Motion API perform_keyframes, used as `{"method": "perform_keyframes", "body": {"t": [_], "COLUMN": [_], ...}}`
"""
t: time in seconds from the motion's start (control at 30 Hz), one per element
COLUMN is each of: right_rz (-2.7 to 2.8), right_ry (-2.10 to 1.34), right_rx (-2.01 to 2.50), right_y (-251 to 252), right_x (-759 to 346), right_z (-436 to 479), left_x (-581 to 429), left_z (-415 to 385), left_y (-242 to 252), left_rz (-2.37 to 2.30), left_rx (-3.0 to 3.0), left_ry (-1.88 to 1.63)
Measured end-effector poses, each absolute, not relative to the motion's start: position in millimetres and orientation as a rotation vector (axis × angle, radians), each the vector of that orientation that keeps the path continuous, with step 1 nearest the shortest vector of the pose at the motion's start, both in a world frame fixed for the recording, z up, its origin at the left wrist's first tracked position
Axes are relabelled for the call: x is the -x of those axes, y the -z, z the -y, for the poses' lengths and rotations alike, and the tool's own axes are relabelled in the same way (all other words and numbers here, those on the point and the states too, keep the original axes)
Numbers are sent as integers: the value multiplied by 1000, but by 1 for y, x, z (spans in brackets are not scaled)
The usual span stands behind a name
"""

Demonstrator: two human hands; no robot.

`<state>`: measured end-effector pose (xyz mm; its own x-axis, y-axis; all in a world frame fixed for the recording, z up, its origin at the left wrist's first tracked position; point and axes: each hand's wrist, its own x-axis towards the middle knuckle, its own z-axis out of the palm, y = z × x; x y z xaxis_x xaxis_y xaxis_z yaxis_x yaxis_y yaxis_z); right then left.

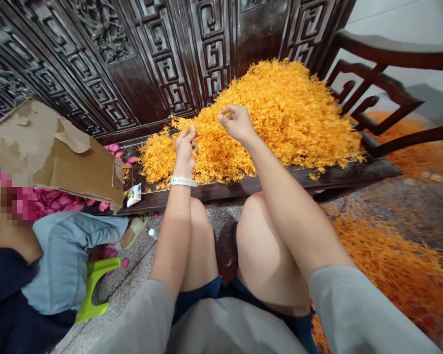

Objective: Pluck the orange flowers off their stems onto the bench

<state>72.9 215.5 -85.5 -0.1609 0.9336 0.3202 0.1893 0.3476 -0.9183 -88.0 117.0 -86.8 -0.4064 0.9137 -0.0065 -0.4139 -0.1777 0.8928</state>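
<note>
Whether the left grip (185, 147) or right grip (238, 124) pinches anything is too small to tell. The yellow heap (284, 118) hides much of the worktop (239, 187); the left edge crops the cardboard box (77, 167).

Pale wristband (183, 182), row of small dark marks, just behind left fingers (184, 133). Grey short sleeves (358, 305), plain, hems well back from fingers on both sides. Matching grey shirt (236, 328) further back. Dark blue shorts (197, 296), also well behind fingers, legs bare below.
</note>
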Motion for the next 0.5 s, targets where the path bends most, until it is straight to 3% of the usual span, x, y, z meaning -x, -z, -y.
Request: {"method": "perform_keyframes", "body": {"t": [0.23, 0.5], "right_rz": [1737, 1878], "right_ry": [-666, -1246], "right_rx": [1074, 907], "right_y": [79, 62], "right_x": [-74, -56], "right_z": [-212, -178], "left_x": [79, 72], "left_z": [-121, -126], "left_y": [93, 102], "left_rz": [-1190, -1225], "left_rx": [-870, -1080], "left_ry": [-1733, -1780]}}
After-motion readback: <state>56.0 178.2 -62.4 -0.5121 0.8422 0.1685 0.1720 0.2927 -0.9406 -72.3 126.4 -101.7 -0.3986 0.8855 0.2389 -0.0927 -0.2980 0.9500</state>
